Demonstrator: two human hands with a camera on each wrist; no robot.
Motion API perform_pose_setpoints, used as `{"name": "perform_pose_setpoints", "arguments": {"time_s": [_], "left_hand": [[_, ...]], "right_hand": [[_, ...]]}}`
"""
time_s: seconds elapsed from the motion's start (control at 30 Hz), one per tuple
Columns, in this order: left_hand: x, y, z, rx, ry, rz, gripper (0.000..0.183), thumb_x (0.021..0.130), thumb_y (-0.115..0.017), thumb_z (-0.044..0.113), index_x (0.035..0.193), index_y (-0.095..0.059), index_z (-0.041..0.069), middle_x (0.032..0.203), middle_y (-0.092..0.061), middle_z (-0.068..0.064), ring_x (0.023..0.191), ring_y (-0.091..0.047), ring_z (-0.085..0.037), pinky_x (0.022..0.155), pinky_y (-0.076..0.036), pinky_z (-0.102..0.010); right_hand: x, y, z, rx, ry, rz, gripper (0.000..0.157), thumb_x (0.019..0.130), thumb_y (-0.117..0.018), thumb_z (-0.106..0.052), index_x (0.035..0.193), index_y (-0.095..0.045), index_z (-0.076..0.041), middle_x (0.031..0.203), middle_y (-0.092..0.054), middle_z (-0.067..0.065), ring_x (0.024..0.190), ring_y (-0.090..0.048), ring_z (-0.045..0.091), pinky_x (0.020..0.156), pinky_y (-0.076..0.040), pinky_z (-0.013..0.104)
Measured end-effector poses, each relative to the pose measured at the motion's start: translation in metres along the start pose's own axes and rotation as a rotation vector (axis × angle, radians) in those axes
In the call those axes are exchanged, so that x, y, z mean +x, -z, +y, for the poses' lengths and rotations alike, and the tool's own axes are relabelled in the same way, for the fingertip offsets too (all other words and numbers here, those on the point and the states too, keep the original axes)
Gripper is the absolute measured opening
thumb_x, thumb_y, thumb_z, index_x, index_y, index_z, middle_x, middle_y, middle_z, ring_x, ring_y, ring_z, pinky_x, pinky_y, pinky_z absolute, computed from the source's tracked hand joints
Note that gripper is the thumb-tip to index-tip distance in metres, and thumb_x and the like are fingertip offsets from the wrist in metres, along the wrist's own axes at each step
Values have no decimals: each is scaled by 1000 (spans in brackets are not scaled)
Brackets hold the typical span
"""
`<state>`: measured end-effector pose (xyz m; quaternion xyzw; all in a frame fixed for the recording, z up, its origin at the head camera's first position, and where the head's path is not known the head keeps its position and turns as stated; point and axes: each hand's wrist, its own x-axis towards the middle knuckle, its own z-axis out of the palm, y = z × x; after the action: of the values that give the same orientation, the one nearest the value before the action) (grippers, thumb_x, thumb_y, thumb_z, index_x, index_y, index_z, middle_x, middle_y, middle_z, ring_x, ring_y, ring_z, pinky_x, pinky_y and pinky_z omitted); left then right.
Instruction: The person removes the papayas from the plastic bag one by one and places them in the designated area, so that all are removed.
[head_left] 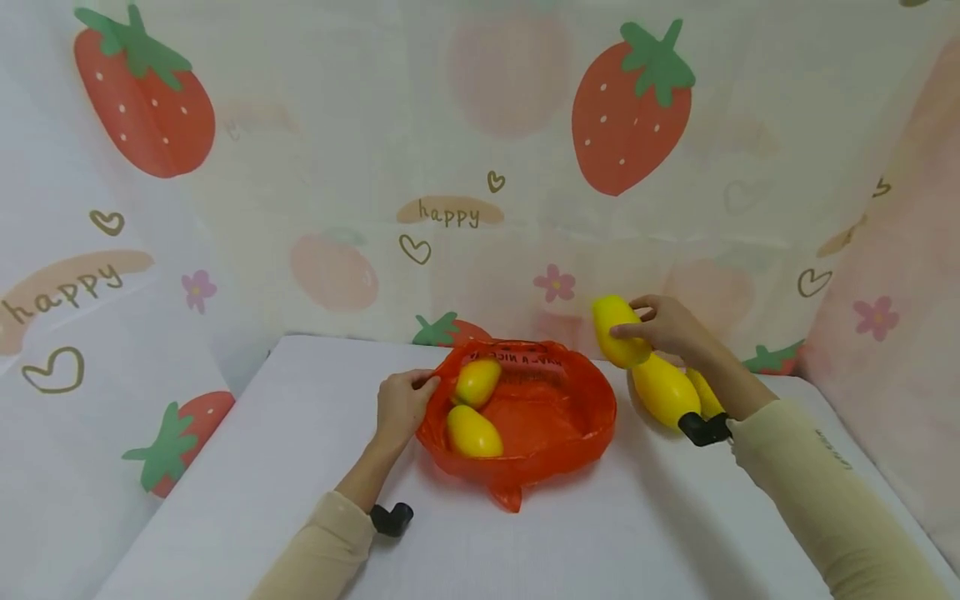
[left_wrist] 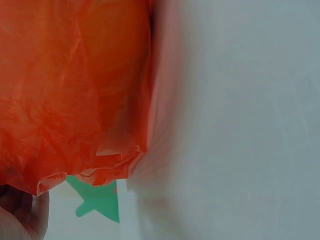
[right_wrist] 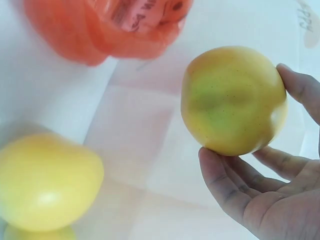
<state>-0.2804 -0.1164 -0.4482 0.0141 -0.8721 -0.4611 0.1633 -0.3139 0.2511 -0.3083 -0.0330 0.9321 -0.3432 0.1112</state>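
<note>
A red plastic bag [head_left: 517,467] lies open-mouthed on the table, with two yellow mangoes inside, one mango [head_left: 477,383] behind the other mango [head_left: 474,432]. At its left rim my left hand [head_left: 401,404] pinches the plastic between thumb and fingers; in the left wrist view that hand [left_wrist: 22,212] shows only in the lower corner. My right hand [head_left: 663,325] holds a yellow mango [head_left: 617,329] raised to the right of the bag, gripped between thumb and fingertips in the right wrist view [right_wrist: 232,100]. Below it, a mango [head_left: 666,392] rests on the table.
Another mango [head_left: 703,392] sits partly hidden behind my right wrist. The white table [head_left: 300,467] ends at the back against a hanging cloth [head_left: 360,150] printed with strawberries and hearts. Black wrist mounts [head_left: 392,519] stick out from both sleeves.
</note>
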Motion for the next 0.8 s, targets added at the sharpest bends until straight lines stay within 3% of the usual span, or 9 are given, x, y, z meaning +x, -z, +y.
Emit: {"name": "perform_pose_setpoints", "arguments": {"time_s": [0.37, 0.8], "left_hand": [[-2, 2, 1, 16, -3, 6, 22, 92, -66, 19, 104, -76, 3, 97, -76, -14, 91, -69, -27, 82, -60, -39], [-1, 2, -1, 17, -4, -9, 22, 92, -67, 18, 105, -75, 2, 98, -75, -14, 89, -69, -27, 81, -60, -38]], "right_hand": [[-4, 21, 20, -31, -16, 4, 88, 88, -66, -51, 148, -28, 0, 146, -35, 32, 126, -43, 45, 107, -43, 56], [-7, 39, 42, -38, -61, 24, 90, 89, -64, -49, 148, -25, 6, 143, -36, 37, 123, -48, 46, 106, -44, 55]]}}
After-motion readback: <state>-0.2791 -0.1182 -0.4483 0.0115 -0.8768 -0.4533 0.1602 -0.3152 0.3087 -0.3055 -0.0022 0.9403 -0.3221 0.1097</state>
